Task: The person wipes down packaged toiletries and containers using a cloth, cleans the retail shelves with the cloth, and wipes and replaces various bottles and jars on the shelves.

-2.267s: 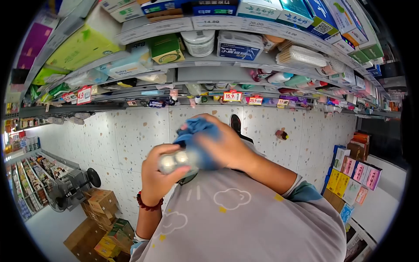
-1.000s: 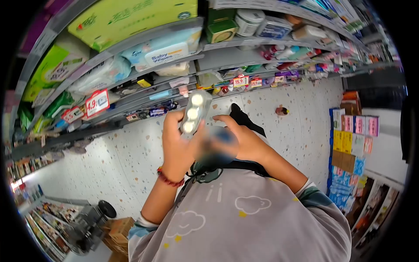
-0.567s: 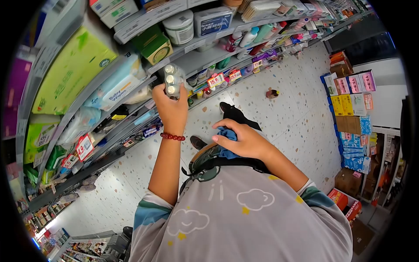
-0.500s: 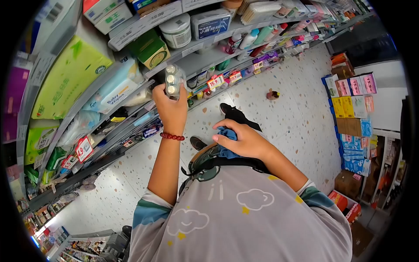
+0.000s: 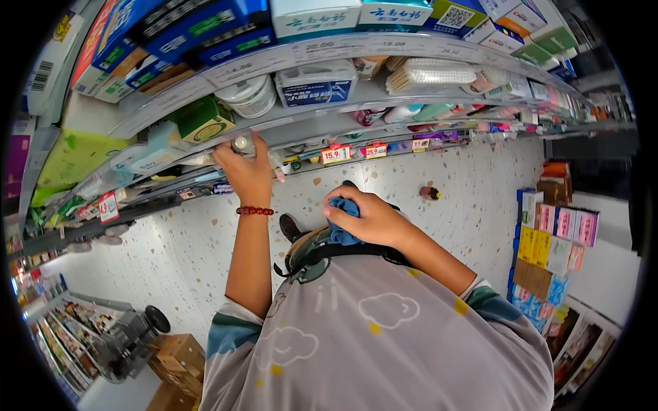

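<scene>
My left hand [image 5: 248, 175] reaches to the shelf edge, its fingers wrapped round a clear pack with round whitish tops [image 5: 242, 144], mostly hidden by the fingers and the shelf. A green box [image 5: 203, 119] and a white round tub [image 5: 248, 96] stand on the shelf just above it. In front of my waist, my right hand [image 5: 367, 218] is closed round a crumpled blue cloth [image 5: 343, 220].
Shelves of boxes [image 5: 315, 17], cotton swabs [image 5: 432, 74] and bottles run across the top. A small dark item [image 5: 430, 194] lies on the speckled floor. Stacked packages [image 5: 541, 233] stand right; a black fan [image 5: 156, 319] and cartons [image 5: 179, 354] are lower left.
My left hand has carried the clear pack from in front of me up to the shelf edge. My right hand stays near my waist with the cloth. The view has tilted and turned.
</scene>
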Tool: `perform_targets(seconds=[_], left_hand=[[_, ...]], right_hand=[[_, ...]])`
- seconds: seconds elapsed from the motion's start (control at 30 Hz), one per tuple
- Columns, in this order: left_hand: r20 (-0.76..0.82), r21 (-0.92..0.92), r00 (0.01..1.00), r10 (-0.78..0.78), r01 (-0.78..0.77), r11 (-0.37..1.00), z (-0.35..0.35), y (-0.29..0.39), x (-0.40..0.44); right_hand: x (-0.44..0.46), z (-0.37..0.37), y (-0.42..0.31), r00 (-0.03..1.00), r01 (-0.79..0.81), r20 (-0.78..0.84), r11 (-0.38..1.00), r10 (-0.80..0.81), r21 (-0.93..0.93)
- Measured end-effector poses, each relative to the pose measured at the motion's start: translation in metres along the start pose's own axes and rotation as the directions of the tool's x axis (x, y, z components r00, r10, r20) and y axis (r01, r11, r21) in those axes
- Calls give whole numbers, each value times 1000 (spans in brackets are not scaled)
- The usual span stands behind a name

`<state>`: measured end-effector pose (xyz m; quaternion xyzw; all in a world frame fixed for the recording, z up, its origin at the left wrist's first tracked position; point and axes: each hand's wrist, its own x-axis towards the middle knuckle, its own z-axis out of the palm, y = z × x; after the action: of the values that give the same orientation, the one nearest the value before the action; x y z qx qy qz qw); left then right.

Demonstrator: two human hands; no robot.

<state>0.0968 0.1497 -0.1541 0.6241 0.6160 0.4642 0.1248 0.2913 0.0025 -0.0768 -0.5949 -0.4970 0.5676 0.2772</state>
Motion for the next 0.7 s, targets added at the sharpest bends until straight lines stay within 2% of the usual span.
perform_targets(seconds=[0.07, 0.13, 0.2, 0.23, 0.27, 0.33, 0.37, 0.43, 0.47, 0.53, 0.67, 0.7], left_hand=[[-8, 80, 998, -62, 62, 995, 4, -2, 6], [-20, 78, 1000, -20, 21, 997, 4, -3, 13], [-16, 183, 1000, 22, -18, 983, 7, -13, 12], [-59, 230, 991, 118, -101, 968, 10, -22, 15], [-67, 236, 991, 114, -95, 967, 10, -32, 15], [67, 198, 998, -21, 8, 980, 5, -31, 16], [62, 205, 998, -23, 10, 979, 2, -32, 17], [196, 349, 974, -112, 37, 936, -7, -25, 19], [196, 354, 974, -110, 34, 935, -9, -20, 20], [194, 166, 945, -265, 235, 958, -13, -11, 20], [193, 112, 947, -255, 237, 965, -19, -15, 5], [129, 115, 974, -186, 172, 978, -26, -4, -7]], right_hand=[[3, -15, 0, 999, 2, 47, 1000, -2, -5], [4, -29, 1, 996, 4, 86, 1000, -3, -10], [4, -41, 2, 990, -40, 136, 999, 44, -31], [5, -46, 4, 988, -34, 148, 999, 39, -35], [4, -49, 8, 989, -14, 145, 1000, 17, -21], [2, -56, 12, 989, 7, 150, 1000, -6, -4], [2, -58, 14, 988, -12, 152, 999, 7, 34], [0, -61, 13, 987, -32, 157, 997, 20, 77], [0, -62, 12, 987, -58, 156, 994, 43, 90], [0, -63, 12, 986, -80, 152, 991, 63, 111], [-4, -61, 21, 990, -22, 143, 985, -3, 172], [-7, -62, 22, 989, -14, 146, 982, -14, 186]])
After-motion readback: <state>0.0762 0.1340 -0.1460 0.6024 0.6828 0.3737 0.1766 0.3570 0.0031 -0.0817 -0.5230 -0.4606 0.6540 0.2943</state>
